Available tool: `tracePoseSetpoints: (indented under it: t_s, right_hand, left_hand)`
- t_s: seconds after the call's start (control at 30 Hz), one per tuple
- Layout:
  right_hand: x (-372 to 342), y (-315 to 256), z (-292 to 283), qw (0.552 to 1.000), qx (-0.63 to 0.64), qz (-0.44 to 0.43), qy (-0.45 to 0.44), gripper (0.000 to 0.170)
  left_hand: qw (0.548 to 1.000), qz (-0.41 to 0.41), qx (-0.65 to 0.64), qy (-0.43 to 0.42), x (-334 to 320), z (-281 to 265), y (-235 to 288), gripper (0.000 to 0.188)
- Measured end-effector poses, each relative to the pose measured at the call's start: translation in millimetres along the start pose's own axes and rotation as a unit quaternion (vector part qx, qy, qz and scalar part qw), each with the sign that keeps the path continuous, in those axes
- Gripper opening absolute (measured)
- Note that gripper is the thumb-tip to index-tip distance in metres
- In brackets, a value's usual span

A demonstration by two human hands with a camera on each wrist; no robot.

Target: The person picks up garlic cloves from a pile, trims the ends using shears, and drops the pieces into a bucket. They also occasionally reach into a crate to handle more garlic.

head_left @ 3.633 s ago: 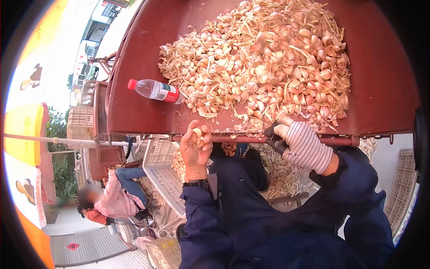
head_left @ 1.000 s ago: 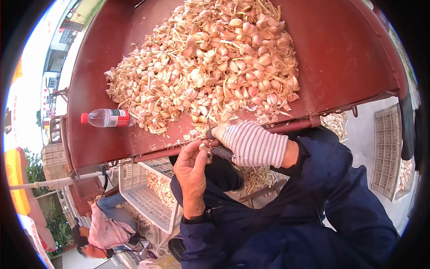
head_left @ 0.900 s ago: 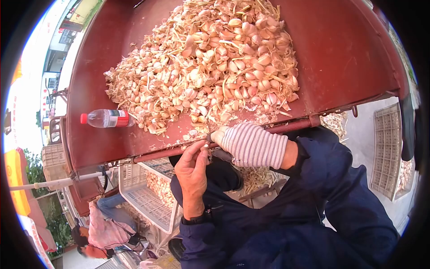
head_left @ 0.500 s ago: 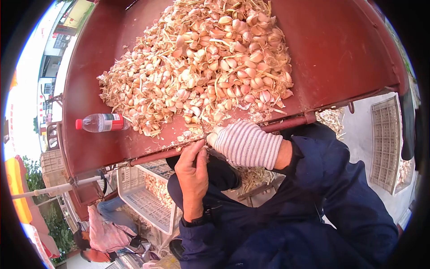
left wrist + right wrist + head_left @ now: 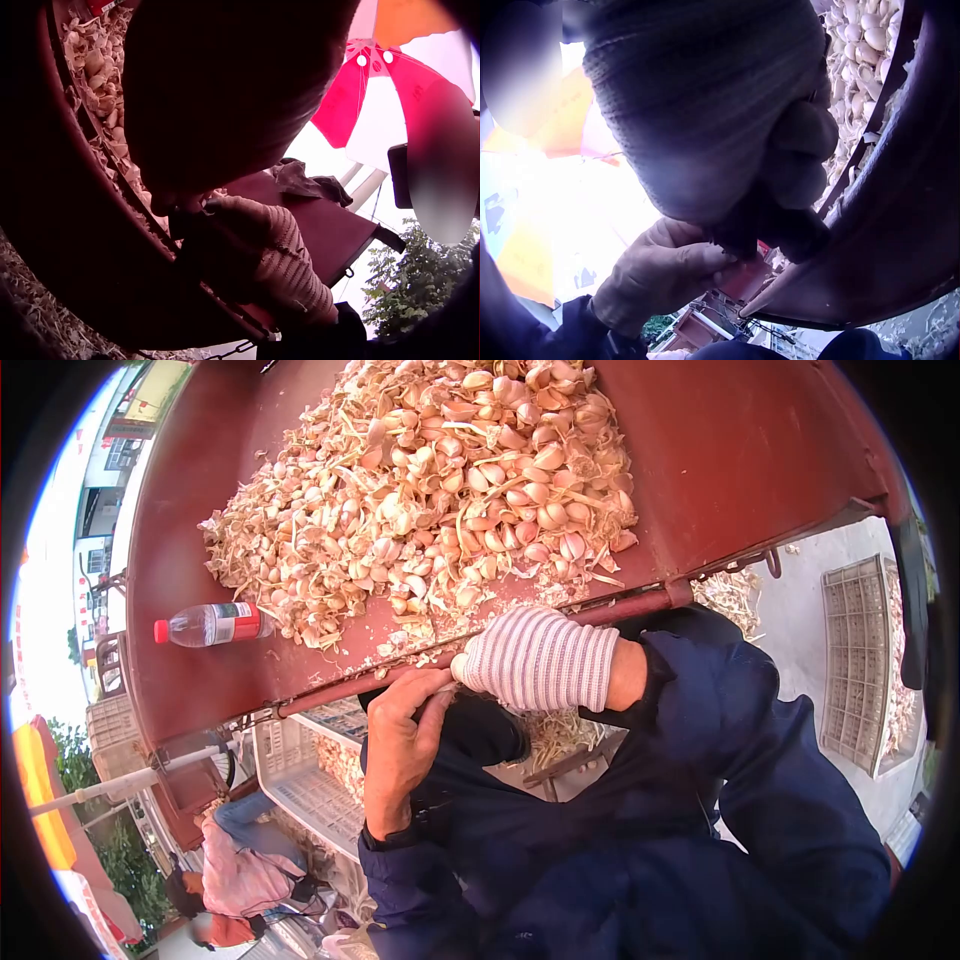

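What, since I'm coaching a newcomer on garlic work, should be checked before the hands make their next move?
1. Left hand gloved: not ok; it is bare.
2. Right hand gloved: ok; a striped glove is on.
3. Garlic pile near: ok; heaped on the red tray just beyond both hands.
4. Bottle out of the way: ok; on its side by the pile, cap on, apart from the hands.
5. Secure hold on a clove: cannot tell; the hands hide it.

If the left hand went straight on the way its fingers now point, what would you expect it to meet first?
Most likely the right hand, which lies immediately ahead of the left hand; depth is unclear, so I cannot say whether they already touch.
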State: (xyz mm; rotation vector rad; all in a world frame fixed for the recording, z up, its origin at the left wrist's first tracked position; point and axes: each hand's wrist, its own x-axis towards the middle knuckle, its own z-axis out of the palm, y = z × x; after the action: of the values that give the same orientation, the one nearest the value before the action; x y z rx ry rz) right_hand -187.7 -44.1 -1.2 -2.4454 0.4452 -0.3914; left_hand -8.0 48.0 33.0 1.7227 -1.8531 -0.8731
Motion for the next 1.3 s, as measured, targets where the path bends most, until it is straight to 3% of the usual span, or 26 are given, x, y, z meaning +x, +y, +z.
tracePoseSetpoints:
  t_s: [0.03, 0.1, 0.17, 0.23, 0.3, 0.37, 0.43, 0.47, 0.53, 0.7, 0.73, 0.8, 0.83, 0.9, 0.93, 1.03, 1.17, 1.23, 1.27, 1.3]
  right_hand:
    - [1.1, -0.1, -0.2, 1.000, 0.001, -0.001, 0.000, 0.017]
    - [5.0, 1.0, -2.5, 0.999, 0.012, 0.034, -0.018, 0.015]
    - [6.7, 3.9, -7.5, 0.998, 0.023, 0.039, -0.050, 0.020]
    - [7.0, 5.3, -5.6, 0.997, 0.040, 0.041, -0.056, 0.025]
    - [7.0, 5.1, -6.4, 0.993, 0.053, 0.067, -0.086, 0.028]
    - [4.9, 6.5, -4.5, 0.996, 0.048, 0.069, -0.037, 0.028]
    - [1.7, 6.6, -8.2, 0.996, 0.053, 0.057, -0.034, 0.024]
    - [-0.1, 3.8, -10.6, 0.995, 0.049, 0.057, -0.066, 0.022]
    - [-2.1, 3.3, -7.6, 0.990, 0.060, 0.032, -0.123, 0.019]
    - [-1.5, 2.9, -5.8, 0.992, 0.056, 0.032, -0.112, 0.020]
    - [-1.0, 3.0, -6.0, 0.993, 0.052, 0.041, -0.102, 0.020]
    - [0.1, 2.8, -4.1, 0.992, 0.056, 0.040, -0.104, 0.020]
    - [0.6, 3.3, -3.3, 0.992, 0.060, 0.039, -0.105, 0.021]
    - [-0.1, 4.2, -0.7, 0.993, 0.057, 0.037, -0.092, 0.024]
    - [-0.5, 4.9, -0.4, 0.995, 0.054, 0.035, -0.082, 0.027]
    - [-0.6, 6.4, -0.6, 0.994, 0.060, 0.047, -0.078, 0.030]
    - [-0.7, 6.7, 0.9, 0.996, 0.057, 0.042, -0.061, 0.029]
    - [-1.1, 7.1, 1.9, 0.996, 0.050, 0.042, -0.066, 0.029]
    - [-1.3, 7.0, 1.2, 0.996, 0.050, 0.042, -0.065, 0.029]
    - [-1.7, 7.1, 0.4, 0.996, 0.048, 0.042, -0.060, 0.029]
  left_hand:
    - [1.000, -0.002, 0.000, 0.000, -2.6, 0.5, -5.0, 0.021]
    - [0.983, -0.072, -0.170, 0.007, -7.0, 1.4, -15.0, 0.023]
    - [0.973, -0.091, -0.210, -0.005, -10.6, 2.5, -19.8, 0.024]
    - [0.917, -0.117, -0.381, 0.009, -14.0, 9.1, -29.3, 0.024]
    - [0.907, -0.122, -0.402, 0.019, -15.0, 12.7, -31.4, 0.024]
    - [0.896, -0.130, -0.425, 0.026, -16.1, 15.7, -31.4, 0.025]
    - [0.845, -0.143, -0.509, 0.077, -14.3, 15.4, -33.2, 0.014]
    - [0.847, -0.140, -0.507, 0.078, -13.9, 14.4, -38.0, 0.014]
    - [0.805, -0.165, -0.560, 0.110, -10.7, 10.6, -46.7, 0.010]
    - [0.843, -0.200, -0.473, 0.160, 14.8, 2.0, -55.2, 0.016]
    - [0.896, -0.200, -0.347, 0.194, 27.3, 3.1, -57.6, 0.020]
    - [0.949, -0.186, -0.108, 0.230, 49.5, 2.9, -84.1, 0.034]
    - [0.950, -0.184, -0.108, 0.230, 60.2, 1.3, -83.7, 0.034]
    - [0.963, -0.167, 0.130, 0.168, 76.7, -2.2, -78.5, 0.037]
    - [0.954, -0.197, 0.177, 0.144, 80.2, -2.4, -67.1, 0.035]
    - [0.959, -0.146, 0.218, 0.110, 79.9, -0.7, -69.0, 0.032]
    - [0.959, -0.138, 0.224, 0.101, 76.9, 0.8, -66.0, 0.029]
    - [0.968, -0.042, 0.204, 0.140, 75.5, -1.4, -78.5, 0.024]
    - [0.968, -0.041, 0.204, 0.140, 73.0, -6.4, -84.0, 0.024]
    - [0.981, -0.127, -0.057, 0.137, 71.4, -12.9, -82.8, 0.021]
